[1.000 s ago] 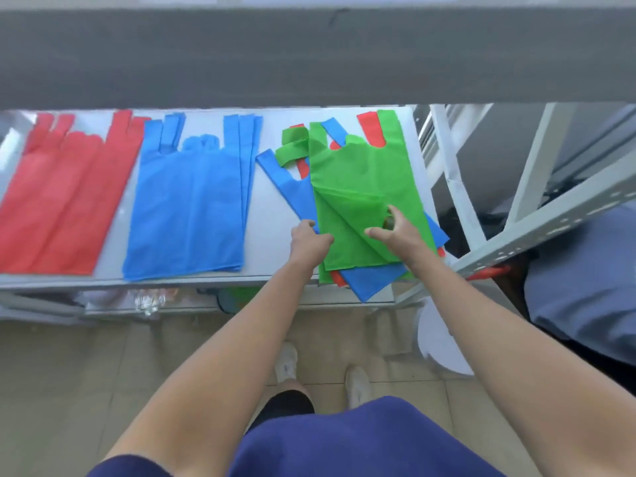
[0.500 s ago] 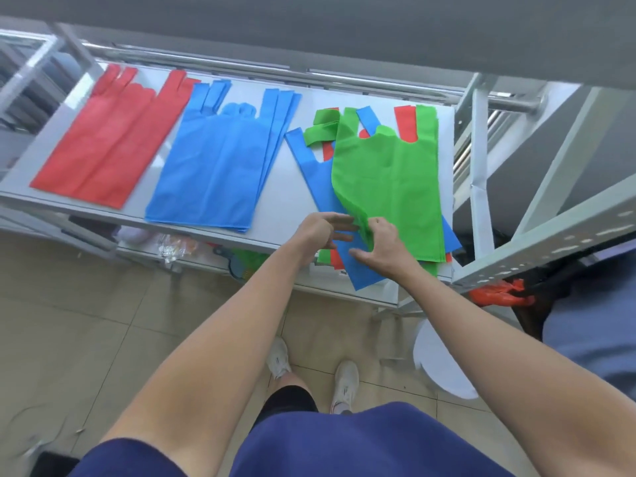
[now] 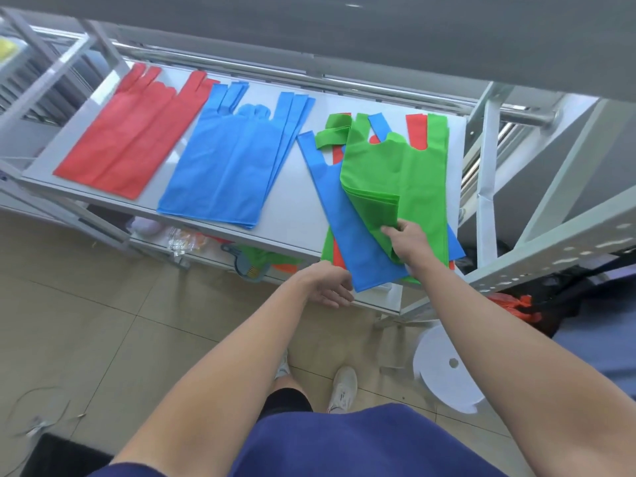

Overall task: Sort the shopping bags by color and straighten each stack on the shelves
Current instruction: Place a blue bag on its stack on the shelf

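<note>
Two sorted piles, the red stack (image 3: 127,142) and the blue stack (image 3: 234,166), lie flat on the shelf (image 3: 299,208), well left of both hands. In the head view, the right hand (image 3: 411,244) pinches the turned-up lower corner of the top green bag (image 3: 406,173) on the mixed pile. A loose blue bag (image 3: 358,249) beneath it pokes toward the left hand (image 3: 327,285), which is relaxed and holds nothing. The fabric looks light, floppy and likely to slide, so peeling by a corner or handle loop seems best.
</note>
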Demonstrator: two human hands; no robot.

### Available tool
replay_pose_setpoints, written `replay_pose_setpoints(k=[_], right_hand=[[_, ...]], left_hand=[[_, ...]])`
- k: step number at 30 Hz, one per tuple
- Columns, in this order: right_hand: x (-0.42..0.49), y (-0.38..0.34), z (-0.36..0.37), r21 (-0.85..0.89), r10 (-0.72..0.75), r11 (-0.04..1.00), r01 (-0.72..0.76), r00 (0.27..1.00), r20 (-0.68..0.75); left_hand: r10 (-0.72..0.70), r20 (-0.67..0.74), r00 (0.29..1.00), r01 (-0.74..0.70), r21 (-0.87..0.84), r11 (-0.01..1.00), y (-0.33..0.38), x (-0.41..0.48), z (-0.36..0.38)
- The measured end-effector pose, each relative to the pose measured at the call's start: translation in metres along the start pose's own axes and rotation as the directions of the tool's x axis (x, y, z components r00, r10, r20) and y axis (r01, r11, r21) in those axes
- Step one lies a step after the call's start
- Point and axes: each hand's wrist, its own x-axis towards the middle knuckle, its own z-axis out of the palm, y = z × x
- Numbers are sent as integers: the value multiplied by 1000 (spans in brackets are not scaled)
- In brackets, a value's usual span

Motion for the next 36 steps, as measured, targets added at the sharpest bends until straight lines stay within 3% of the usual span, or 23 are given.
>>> replay_pose_setpoints(k=[6,11,14,19,22,27,33,36], right_hand=[[-8,1,-17,-62,-207,977,205,978,-28],[-15,5,-35,-201,-329,927,316,944,-33],[-20,4,-38,-378,-398,843,382,917,39],[-30,5,-41,-616,-411,637,463,881,237],[-33,12,-34,-734,-394,486,475,868,301],[-32,15,-26,-780,-385,437,447,877,287],[-48,-10,-26,-711,-174,576,404,910,377],[-50,-40,-7,-527,-190,769,362,916,352]], left_hand=[[42,75,996,-16,-318,948,17,-8,-3],[172,-119,978,-206,-415,886,45,0,-11],[195,-286,938,-295,-367,882,59,14,-16],[299,-494,816,-409,-128,904,71,30,-29],[324,-566,758,-499,-184,847,83,6,-41],[347,-599,722,-603,-299,740,98,-47,-77],[347,-645,681,-709,-462,532,107,-113,-108],[350,-617,704,-706,-560,433,104,-135,-106]])
